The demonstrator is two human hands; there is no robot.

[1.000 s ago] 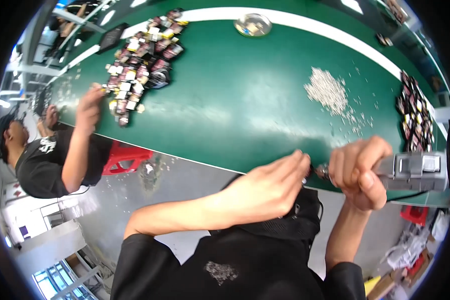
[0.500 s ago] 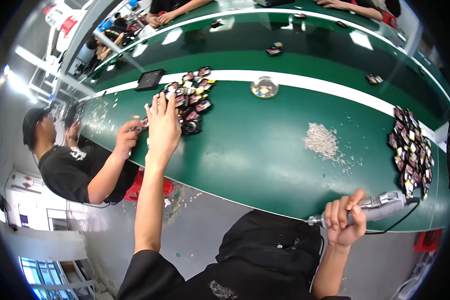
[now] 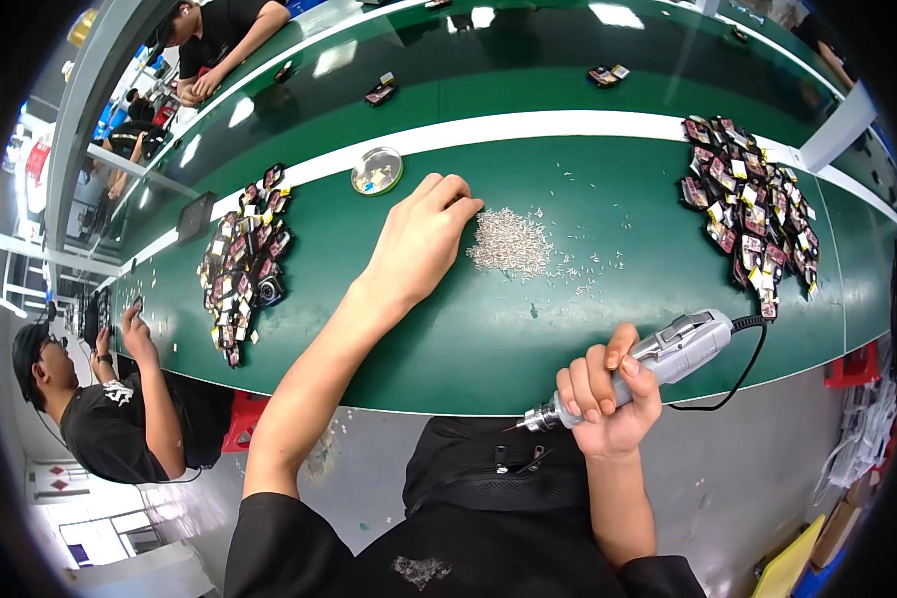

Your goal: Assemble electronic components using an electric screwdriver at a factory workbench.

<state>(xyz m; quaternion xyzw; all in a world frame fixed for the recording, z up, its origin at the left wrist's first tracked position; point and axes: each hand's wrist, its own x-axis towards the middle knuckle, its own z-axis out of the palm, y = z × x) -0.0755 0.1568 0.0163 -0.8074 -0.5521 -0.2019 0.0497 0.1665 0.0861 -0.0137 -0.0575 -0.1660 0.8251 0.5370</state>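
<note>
My left hand reaches over the green worktable, fingers bent and drawn together at the left edge of a pile of small silvery screws. Its fingertips are partly hidden, so whatever they pinch does not show. In my right hand is a grey electric screwdriver, fingers wrapped around its body. The bit points left, above the table's front edge, and a black cord runs from the back end.
Black palm-sized units with labels lie in a left heap and a larger right heap. A round clear dish with small parts stands behind my left hand. A co-worker sits at left; a conveyor belt carries similar units.
My left hand has come away from the left heap over to the screw pile. The view has turned rightward. My right hand keeps its grip on the electric screwdriver.
</note>
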